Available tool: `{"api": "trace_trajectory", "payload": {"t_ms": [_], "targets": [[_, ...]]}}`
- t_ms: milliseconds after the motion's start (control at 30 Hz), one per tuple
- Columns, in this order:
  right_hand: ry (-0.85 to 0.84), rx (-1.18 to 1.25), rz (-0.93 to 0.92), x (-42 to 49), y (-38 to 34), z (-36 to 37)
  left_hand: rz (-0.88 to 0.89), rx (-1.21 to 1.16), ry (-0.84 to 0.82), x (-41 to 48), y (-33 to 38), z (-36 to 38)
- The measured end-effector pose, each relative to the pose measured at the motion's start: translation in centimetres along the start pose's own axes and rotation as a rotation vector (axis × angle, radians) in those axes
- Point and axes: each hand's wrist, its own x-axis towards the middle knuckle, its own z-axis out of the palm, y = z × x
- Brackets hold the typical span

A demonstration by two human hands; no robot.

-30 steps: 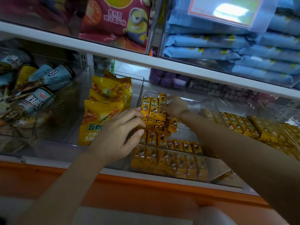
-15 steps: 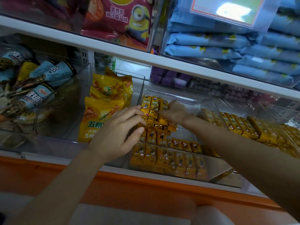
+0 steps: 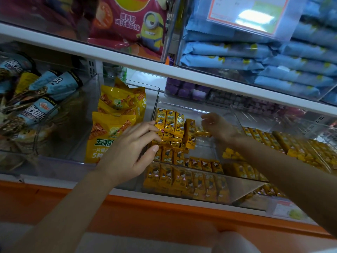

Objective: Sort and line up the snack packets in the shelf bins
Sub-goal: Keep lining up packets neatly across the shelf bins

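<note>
The small yellow packets (image 3: 170, 125) sit in the clear middle bin (image 3: 182, 105) on the lower shelf. Three stand side by side at the back left. One more (image 3: 190, 133) leans next to them. More lie in rows toward the front of the bin.

The left hand (image 3: 131, 152) reaches in from the left. Its grip is wide apart, with the fingers (image 3: 145, 125) stretched out straight. The fingertips touch the left side of the standing packets. The thumb (image 3: 152, 149) rests by a lower row. It holds nothing.

The right hand (image 3: 218, 126) is at the back right of the same bin, just beside the leaning packet. Its fingers look curled over a packet lying flat (image 3: 201, 132). The hand is blurry, so I cannot tell if its grip is closed on that packet.

Big yellow bags (image 3: 111, 136) fill the bin just to the left. Blue cone packs (image 3: 36, 110) lie farther left. Another bin (image 3: 235, 110) of yellow packets is on the right. Purple packs (image 3: 184, 88) sit behind. On the shelf above are a red bag (image 3: 127, 24) and blue packs (image 3: 255, 57). The shelf front (image 3: 164, 210) is orange.
</note>
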Motion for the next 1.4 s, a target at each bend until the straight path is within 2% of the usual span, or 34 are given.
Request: {"api": "trace_trajectory", "payload": {"t_ms": [200, 400, 533, 667, 800, 933, 967, 1000, 1033, 1100, 1167, 1233, 1333, 1400], "targets": [[-0.27, -0.445, 0.028, 2.6, 1.7, -1.8, 0.004, 0.005, -0.003, 0.0, 0.0, 0.0], [-0.467, -0.685, 0.05, 4.5, 1.6, -1.5, 0.013, 0.006, -0.008, 0.1, 0.0, -0.1], [-0.453, -0.781, 0.088, 5.1, 1.7, -0.9, 0.022, 0.014, -0.013, 0.0, -0.1, -0.1], [-0.465, -0.766, 0.166, 4.6, 1.6, -0.1, 0.029, 0.02, -0.008, 0.1, -0.1, -0.2], [-0.369, -0.834, 0.142, 3.9, 1.6, 0.3, 0.033, 0.02, -0.009, 0.1, 0.0, -0.1], [-0.224, -0.655, 0.234, 1.9, -0.4, -0.8, 0.023, 0.019, -0.02, 0.1, -0.2, -0.2], [-0.099, -0.541, 0.213, 1.6, -0.6, -1.0, 0.023, 0.017, -0.021, 0.0, -0.1, -0.1], [-0.035, -0.534, 0.149, 1.1, -0.6, -1.3, 0.021, 0.014, -0.023, 0.0, 0.0, -0.2], [-0.063, -0.463, 0.084, 0.3, -0.6, -1.5, 0.017, 0.011, -0.024, 0.0, 0.0, -0.2], [0.004, -0.114, 0.153, -0.3, -0.6, -1.0, 0.01, 0.007, -0.024, 0.0, 0.0, -0.3], [0.015, 0.122, 0.142, -1.1, -0.8, -0.7, 0.008, 0.0, -0.02, 0.0, 0.1, -0.3], [-0.022, 0.385, 0.141, -1.8, -0.7, -0.5, 0.005, -0.01, -0.017, 0.0, 0.1, -0.2], [-0.199, 0.762, 0.136, -3.2, -1.9, -1.1, -0.011, -0.046, -0.021, 0.1, 0.1, -0.2], [-0.285, 0.927, 0.138, -3.9, -2.6, -1.6, -0.024, -0.063, -0.025, 0.1, 0.1, -0.3]]}}
